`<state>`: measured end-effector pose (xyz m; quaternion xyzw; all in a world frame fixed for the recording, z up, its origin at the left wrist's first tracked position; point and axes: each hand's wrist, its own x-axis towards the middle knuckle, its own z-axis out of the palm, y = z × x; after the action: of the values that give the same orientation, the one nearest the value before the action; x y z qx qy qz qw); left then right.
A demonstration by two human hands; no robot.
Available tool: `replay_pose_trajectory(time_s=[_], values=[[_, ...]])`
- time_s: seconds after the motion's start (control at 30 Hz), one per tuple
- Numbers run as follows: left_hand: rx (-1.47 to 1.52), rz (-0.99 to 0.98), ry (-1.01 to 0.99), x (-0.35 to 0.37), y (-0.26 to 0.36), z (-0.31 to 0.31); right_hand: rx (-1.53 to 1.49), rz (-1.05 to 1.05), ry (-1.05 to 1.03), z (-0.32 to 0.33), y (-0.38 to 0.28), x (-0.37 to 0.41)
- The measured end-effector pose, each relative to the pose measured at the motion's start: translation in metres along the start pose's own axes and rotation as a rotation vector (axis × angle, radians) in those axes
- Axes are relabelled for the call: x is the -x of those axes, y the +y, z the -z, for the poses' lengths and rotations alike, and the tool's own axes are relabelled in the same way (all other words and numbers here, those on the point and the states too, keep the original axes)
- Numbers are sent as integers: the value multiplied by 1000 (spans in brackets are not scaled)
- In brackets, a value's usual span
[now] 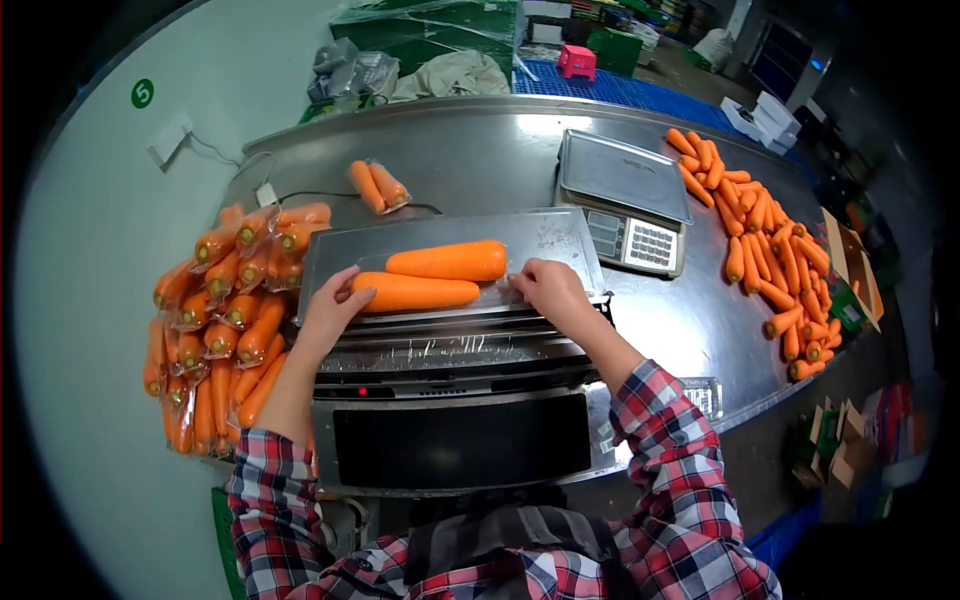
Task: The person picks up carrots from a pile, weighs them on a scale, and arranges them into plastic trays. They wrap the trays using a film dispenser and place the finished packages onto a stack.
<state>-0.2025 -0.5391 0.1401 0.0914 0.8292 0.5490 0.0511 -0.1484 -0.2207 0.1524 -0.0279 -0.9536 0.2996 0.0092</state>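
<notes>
Two large carrots [447,261] lie side by side on the metal top of a wrapping machine [330,255], with clear film around them. At the left end of the nearer carrot [415,292], my left hand [335,303] pinches with thumb and fingers; the film there is hard to make out. My right hand [549,290] is closed just right of the carrots, its fingertips pinching the edge of the clear film. Below the carrots runs the machine's front with a red light and a black panel [462,441].
Wrapped carrots [222,340] are piled at the left, and a wrapped pair [379,186] lies behind the machine. A weighing scale [625,190] stands back right. Loose carrots [765,235] spread along the right edge. Cartons [850,265] and a pink stool [577,62] are beyond.
</notes>
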Motion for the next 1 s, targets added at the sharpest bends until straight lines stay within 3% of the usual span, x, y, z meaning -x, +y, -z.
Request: replay_pose_trajectory(time_s=[0.07,0.1,0.13,0.27,0.37,0.47,0.53,0.6,0.67,0.7,0.77,0.8,0.83,0.87,0.9,0.93,0.97,1.0], values=[[-101,-128,200,11,-33,14,-17,204,238,-5,25,21],[-151,-189,307,17,-47,17,39,149,282,0,29,36],[-343,-167,302,36,-30,29,91,97,325,5,31,51],[-953,-362,361,81,-45,38,403,248,366,-1,42,91],[-920,-351,324,84,-37,27,401,316,401,-17,27,93],[-689,-393,242,73,-45,15,156,241,306,-25,15,84],[-519,-300,256,64,-47,13,113,194,225,-19,11,78],[19,-2,125,58,-44,19,-181,-135,-20,-4,21,73],[586,239,-56,52,-22,33,-711,-207,-151,16,20,73],[714,184,-105,49,-3,42,-979,-327,-115,30,-2,75],[1020,134,-83,33,27,55,-1296,-54,-83,54,4,58],[1178,161,-40,19,40,60,-1538,-18,5,65,1,42],[1322,37,-194,3,46,69,-1778,69,71,73,-6,27],[1297,-19,-102,-13,60,66,-1882,91,211,78,-12,10],[1269,-74,-12,-29,72,63,-1730,51,429,75,-12,-10],[1166,-199,-99,-59,56,60,-1552,142,458,65,-5,-37],[1023,-256,-45,-85,30,48,-1256,249,414,50,-1,-57],[755,-201,-44,-100,1,35,-969,174,436,27,19,-75]])
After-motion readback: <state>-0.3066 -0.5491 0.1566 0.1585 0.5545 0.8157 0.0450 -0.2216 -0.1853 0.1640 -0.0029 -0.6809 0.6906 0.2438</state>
